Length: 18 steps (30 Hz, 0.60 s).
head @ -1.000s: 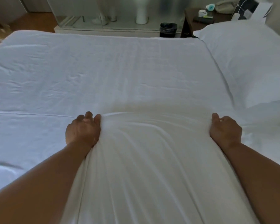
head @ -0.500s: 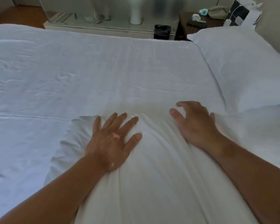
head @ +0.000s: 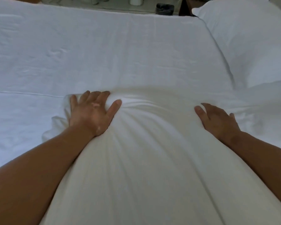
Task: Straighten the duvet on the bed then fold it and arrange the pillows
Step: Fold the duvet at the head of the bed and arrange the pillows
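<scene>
On the near half of the bed [head: 104, 46], the left hand [head: 91, 112] lies flat with fingers spread, pressing the far left corner of the duvet [head: 144, 159]. The duvet is a bunched strip running straight away from the person, its far edge level with both hands. The right hand [head: 217, 120], loose and holding nothing, rests on the far right corner. The pillow [head: 250, 46] lies beyond and to the right, nearer the right hand.
</scene>
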Available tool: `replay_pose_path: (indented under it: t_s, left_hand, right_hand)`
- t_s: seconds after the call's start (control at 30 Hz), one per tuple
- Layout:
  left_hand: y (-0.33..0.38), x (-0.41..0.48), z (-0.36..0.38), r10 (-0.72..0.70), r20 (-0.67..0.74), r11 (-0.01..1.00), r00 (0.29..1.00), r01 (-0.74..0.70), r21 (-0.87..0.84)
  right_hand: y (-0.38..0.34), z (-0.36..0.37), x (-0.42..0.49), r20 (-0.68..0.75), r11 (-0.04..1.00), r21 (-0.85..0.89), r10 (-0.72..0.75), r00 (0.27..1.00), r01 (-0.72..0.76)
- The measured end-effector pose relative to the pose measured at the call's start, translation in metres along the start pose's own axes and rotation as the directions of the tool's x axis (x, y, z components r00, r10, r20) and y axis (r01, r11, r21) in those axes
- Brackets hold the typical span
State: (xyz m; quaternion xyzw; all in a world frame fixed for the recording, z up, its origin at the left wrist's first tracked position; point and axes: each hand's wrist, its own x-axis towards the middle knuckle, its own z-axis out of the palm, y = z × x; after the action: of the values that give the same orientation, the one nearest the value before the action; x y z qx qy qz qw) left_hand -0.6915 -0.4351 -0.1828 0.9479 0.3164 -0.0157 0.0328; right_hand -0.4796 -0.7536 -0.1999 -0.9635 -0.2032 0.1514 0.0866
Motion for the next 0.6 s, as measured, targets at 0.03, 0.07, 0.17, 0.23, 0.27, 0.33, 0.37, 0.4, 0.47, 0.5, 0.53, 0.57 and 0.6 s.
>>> replay_pose_path:
  t_s: [0.03, 0.07, 0.17, 0.23, 0.27, 0.33, 0.37, 0.4, 0.47, 0.5, 0.53, 0.57, 0.6]
  left_hand:
    - [0.004, -0.003, -0.007, -0.009, 0.04, 1.0, 0.999, 0.008, 0.024]
    - [0.008, -0.008, -0.015, -0.027, 0.099, 0.998, 0.995, 0.021, 0.057]
    - [0.027, -0.032, -0.059, -0.082, 0.249, 0.996, 0.965, 0.071, 0.05]
    - [0.051, -0.068, -0.096, 0.022, 0.297, 0.99, 0.954, 0.02, -0.139]
    - [0.063, -0.098, -0.111, 0.116, 0.286, 0.977, 0.951, -0.057, -0.208]
    - [0.07, -0.163, -0.122, 0.32, 0.213, 0.94, 0.923, -0.282, -0.19]
    - [0.061, -0.187, -0.116, 0.401, 0.173, 0.914, 0.9, -0.381, -0.137]
    - [0.045, -0.202, -0.104, 0.452, 0.149, 0.892, 0.879, -0.446, -0.075]
    - [0.011, -0.214, -0.076, 0.459, 0.147, 0.884, 0.876, -0.467, 0.017]
    - [0.001, -0.215, -0.062, 0.449, 0.153, 0.887, 0.88, -0.459, 0.038]
    - [-0.004, -0.214, -0.05, 0.439, 0.181, 0.891, 0.88, -0.453, 0.041]
    - [-0.005, -0.213, -0.04, 0.438, 0.192, 0.892, 0.878, -0.452, 0.031]
    - [-0.002, -0.212, -0.035, 0.437, 0.182, 0.893, 0.881, -0.449, 0.023]
  right_hand:
    - [-0.003, -0.009, -0.001, 0.04, 0.998, -0.054, 0.029, 0.999, -0.026]
    - [-0.009, -0.023, -0.004, 0.087, 0.993, -0.104, 0.063, 0.994, -0.054]
    - [-0.054, -0.072, -0.044, 0.078, 0.992, -0.119, -0.031, 0.996, 0.04]
    - [-0.096, -0.094, -0.103, 0.079, 0.975, 0.011, -0.221, 0.972, 0.221]
    - [-0.112, -0.1, -0.14, 0.112, 0.952, 0.065, -0.306, 0.945, 0.301]
    - [-0.124, -0.093, -0.206, 0.207, 0.916, 0.076, -0.4, 0.893, 0.393]
    - [-0.114, -0.079, -0.226, 0.241, 0.91, 0.032, -0.408, 0.88, 0.413]
    - [-0.097, -0.064, -0.235, 0.251, 0.906, -0.023, -0.405, 0.879, 0.423]
    - [-0.063, -0.036, -0.239, 0.242, 0.896, -0.11, -0.395, 0.886, 0.43]
    - [-0.051, -0.024, -0.238, 0.239, 0.901, -0.12, -0.382, 0.892, 0.418]
    - [-0.046, -0.014, -0.236, 0.239, 0.904, -0.111, -0.378, 0.894, 0.412]
    - [-0.044, -0.007, -0.235, 0.23, 0.904, -0.094, -0.387, 0.893, 0.416]
    - [-0.043, -0.003, -0.232, 0.213, 0.901, -0.077, -0.404, 0.89, 0.427]
